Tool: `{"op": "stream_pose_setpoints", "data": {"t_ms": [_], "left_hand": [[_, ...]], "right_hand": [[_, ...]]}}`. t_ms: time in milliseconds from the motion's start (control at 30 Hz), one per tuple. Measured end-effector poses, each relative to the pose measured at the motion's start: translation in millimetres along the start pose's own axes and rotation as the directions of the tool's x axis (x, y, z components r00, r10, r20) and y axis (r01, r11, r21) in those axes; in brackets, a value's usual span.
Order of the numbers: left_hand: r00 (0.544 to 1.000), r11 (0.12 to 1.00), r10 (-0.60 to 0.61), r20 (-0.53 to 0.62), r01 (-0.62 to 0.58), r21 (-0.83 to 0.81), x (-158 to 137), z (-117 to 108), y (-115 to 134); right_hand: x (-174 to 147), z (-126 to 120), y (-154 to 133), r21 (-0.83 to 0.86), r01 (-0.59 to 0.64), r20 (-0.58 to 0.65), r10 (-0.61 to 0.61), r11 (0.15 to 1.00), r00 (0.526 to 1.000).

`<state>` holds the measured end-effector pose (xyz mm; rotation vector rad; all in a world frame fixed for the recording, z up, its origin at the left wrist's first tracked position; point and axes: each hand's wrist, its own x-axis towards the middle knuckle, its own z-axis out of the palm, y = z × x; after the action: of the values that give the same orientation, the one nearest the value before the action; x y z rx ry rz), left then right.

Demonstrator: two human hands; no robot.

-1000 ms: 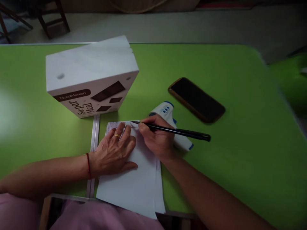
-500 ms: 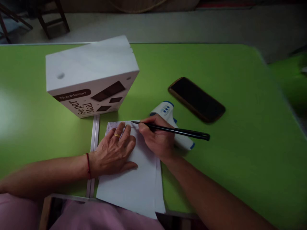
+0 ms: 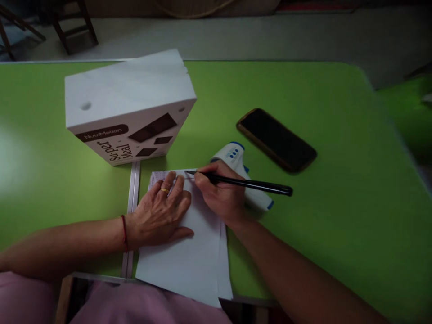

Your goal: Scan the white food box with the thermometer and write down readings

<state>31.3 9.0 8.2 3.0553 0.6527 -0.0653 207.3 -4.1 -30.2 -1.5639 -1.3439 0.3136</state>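
A black pen is pinched in my right hand, its tip touching the top part of a white sheet of paper. A thin dark line runs across the paper near the tip. My left hand lies on the upper left of the paper, fingers bent a little and thumb stretched out, holding nothing. Purple printing shows at the paper's top left corner. Partly hidden behind my right hand is a white and blue infrared thermometer.
A white NutriMotion box stands upright at the back left of the green table. A dark phone lies at the back right. A metal strip crosses the table left of the paper. Beyond the far edge stands a wooden stool.
The back end of the pen has tilted slightly to the left and up in view. My left hand and the other things have stayed in place.
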Motion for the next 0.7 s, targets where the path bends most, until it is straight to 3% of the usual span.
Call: {"op": "stream_pose_setpoints", "data": {"t_ms": [700], "left_hand": [[0.999,1.000,0.002,-0.046,-0.002,0.016,-0.7,0.9,0.3]], "right_hand": [[-0.9,0.4,0.5,0.031,0.036,-0.002,-0.036,0.999,0.999]]}}
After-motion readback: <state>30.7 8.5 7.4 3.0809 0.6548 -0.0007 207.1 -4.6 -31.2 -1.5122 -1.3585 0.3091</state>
